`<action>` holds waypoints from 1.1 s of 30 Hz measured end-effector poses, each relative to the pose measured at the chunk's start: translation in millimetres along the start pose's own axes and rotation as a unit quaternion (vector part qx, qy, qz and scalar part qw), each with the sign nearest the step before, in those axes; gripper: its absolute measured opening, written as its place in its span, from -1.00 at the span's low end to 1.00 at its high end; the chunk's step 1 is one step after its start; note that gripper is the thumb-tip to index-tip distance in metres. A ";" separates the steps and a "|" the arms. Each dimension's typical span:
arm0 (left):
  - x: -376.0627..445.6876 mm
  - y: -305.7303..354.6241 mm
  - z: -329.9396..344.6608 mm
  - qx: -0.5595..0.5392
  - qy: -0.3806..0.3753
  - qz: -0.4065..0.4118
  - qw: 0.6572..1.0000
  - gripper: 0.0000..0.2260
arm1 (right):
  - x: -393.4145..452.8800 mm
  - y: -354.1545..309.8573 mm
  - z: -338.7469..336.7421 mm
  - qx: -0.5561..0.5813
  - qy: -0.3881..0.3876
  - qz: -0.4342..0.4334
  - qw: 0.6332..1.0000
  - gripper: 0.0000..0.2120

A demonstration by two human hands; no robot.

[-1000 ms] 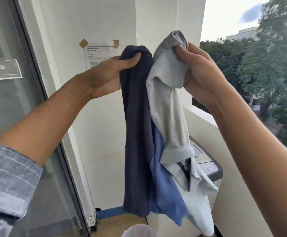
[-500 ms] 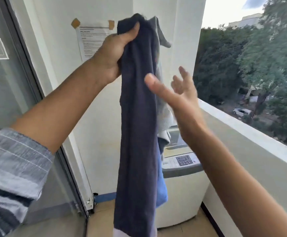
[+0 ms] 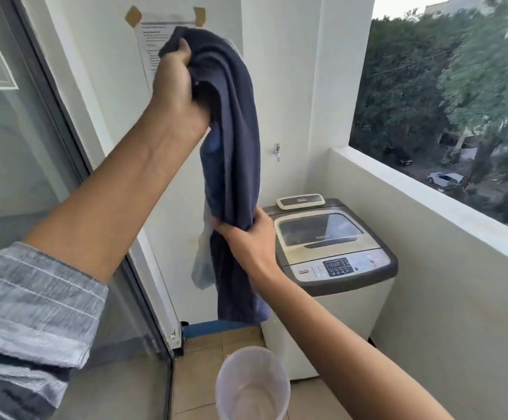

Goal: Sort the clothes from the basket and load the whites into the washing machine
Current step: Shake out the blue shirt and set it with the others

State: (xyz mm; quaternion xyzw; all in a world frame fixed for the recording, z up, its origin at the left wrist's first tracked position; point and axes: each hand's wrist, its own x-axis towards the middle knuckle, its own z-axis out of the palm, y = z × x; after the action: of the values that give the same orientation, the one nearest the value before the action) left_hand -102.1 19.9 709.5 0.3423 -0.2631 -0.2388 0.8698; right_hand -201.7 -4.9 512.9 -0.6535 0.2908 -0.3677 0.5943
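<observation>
I've got my left hand (image 3: 180,86) clenched on the navy garment's (image 3: 236,140) top, right hand (image 3: 251,237) gripping it midway, hanging just left of the closed washing machine (image 3: 334,259).

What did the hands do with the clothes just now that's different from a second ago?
The right hand let go of the pale grey garment up top, swung open, then dropped and closed around the middle of the hanging dark navy cloth. The left hand kept gripping the bundle's top, held high. The white top-loading washing machine has its lid shut, and the pale translucent plastic basket sits on the floor.
</observation>
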 end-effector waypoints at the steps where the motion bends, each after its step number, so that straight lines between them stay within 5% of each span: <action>1: 3.5 1.9 -7.5 0.002 0.021 0.008 1.000 -0.65 | 4.4 3.4 -2.7 0.011 0.017 0.001 1.000 -0.77; 7: 6.7 -15.1 -125.5 0.099 0.132 -0.045 0.985 -0.65 | 19.8 8.3 -44.0 0.015 0.131 -0.062 0.989 -0.89; 10: -25.4 -73.4 -196.7 0.049 0.179 -0.177 0.966 -0.73 | 20.6 8.4 -61.9 -0.029 0.152 -0.103 0.983 -0.84; 13: -76.8 -145.1 -244.2 0.067 0.210 -0.345 0.912 -0.96 | 14.8 19.2 -72.6 -0.088 0.135 -0.120 0.980 -0.79; 16: -126.9 -194.3 -256.0 0.151 0.193 -0.472 0.847 -0.59 | 5.0 43.8 -75.8 -0.120 0.090 -0.105 0.983 -0.76; 20: -155.7 -225.3 -249.5 0.364 -0.018 -0.362 0.858 -0.09 | -12.6 87.0 -81.3 -0.052 0.063 -0.008 0.997 -0.68; 23: -174.3 -244.0 -236.1 0.337 -0.147 -0.304 0.879 -0.31 | -17.5 123.9 -84.6 0.089 0.078 0.150 0.982 -0.74; 27: -210.4 -285.5 -231.4 0.317 -0.161 -0.306 0.883 -0.34 | -21.2 176.1 -92.1 0.199 0.108 0.323 0.919 -0.72; 33: -266.1 -347.7 -268.3 0.243 -0.030 -0.478 0.844 -0.41 | -58.4 263.3 -113.6 0.164 0.073 0.349 0.920 -0.73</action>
State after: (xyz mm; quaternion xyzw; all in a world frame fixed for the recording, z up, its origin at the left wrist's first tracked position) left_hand -216.2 77.8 212.2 0.6186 -0.1427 -0.5634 0.5287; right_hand -313.4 -53.9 246.8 -0.3752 0.4785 -0.2265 0.7609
